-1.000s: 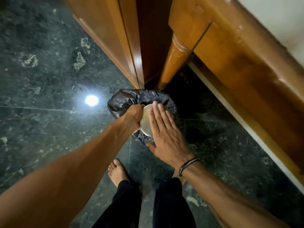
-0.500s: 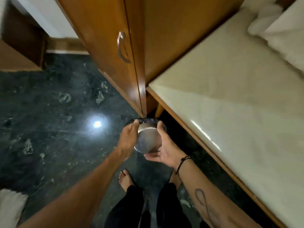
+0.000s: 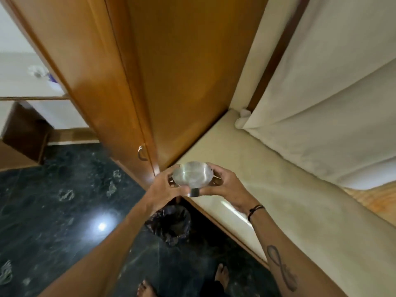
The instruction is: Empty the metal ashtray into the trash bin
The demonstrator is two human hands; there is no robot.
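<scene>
A round metal ashtray [image 3: 192,174] shows its shiny underside to me, held up between both hands over the corner of the table. My left hand [image 3: 164,185] grips its left rim, and my right hand [image 3: 222,183] grips its right rim and the small piece at its bottom edge. Far below on the floor stands the trash bin [image 3: 171,224] lined with a black plastic bag, partly hidden by my left forearm. I cannot see inside the ashtray.
A tall wooden wardrobe [image 3: 120,88] with a metal handle [image 3: 140,152] rises straight ahead. A cream-topped table [image 3: 246,168] runs along the right, with pale curtains [image 3: 325,99] behind it. The floor [image 3: 53,206] is dark green marble; my bare feet show at the bottom.
Both hands have lifted the ashtray up from the bin's mouth to table height. My view has risen, so the bin now lies well below the hands.
</scene>
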